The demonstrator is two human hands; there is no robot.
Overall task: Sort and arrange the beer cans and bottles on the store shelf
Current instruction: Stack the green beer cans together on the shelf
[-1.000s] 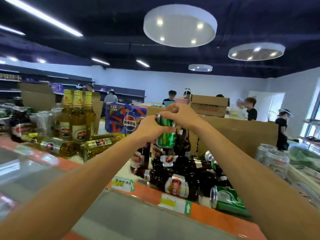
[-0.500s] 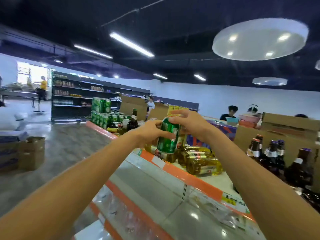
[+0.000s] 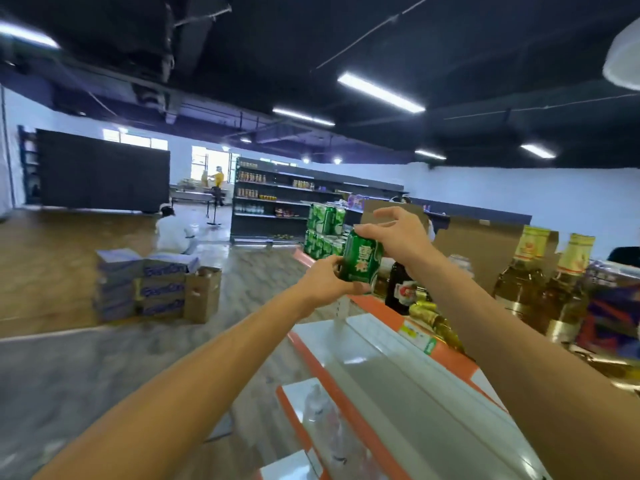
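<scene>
Beer can [image 3: 362, 259], green, one only: tilted in the air over the far part of the shelf [image 3: 374, 344], not yet set down. Gripped at its lower end by the left hand [image 3: 325, 284], fingers curled round it. Behind that hand, at the far end of the shelf, green packs [image 3: 323, 233] stacked in two tiers, too blurred to count; probably where the can belongs. Pinched at its top by the right hand [image 3: 398, 237], remaining fingers loosely spread above. Just behind the can, one dark bottle [image 3: 398, 289], upright. Right of it, lying bottles [image 3: 436, 322], golden, at least one, exact number unclear. Further right, two standing bottles [image 3: 519, 282], golden, side by side. By the look of it, partly sorted: packs stacked, three bottles upright. Left to do: placing the can, righting the lying bottles.
</scene>
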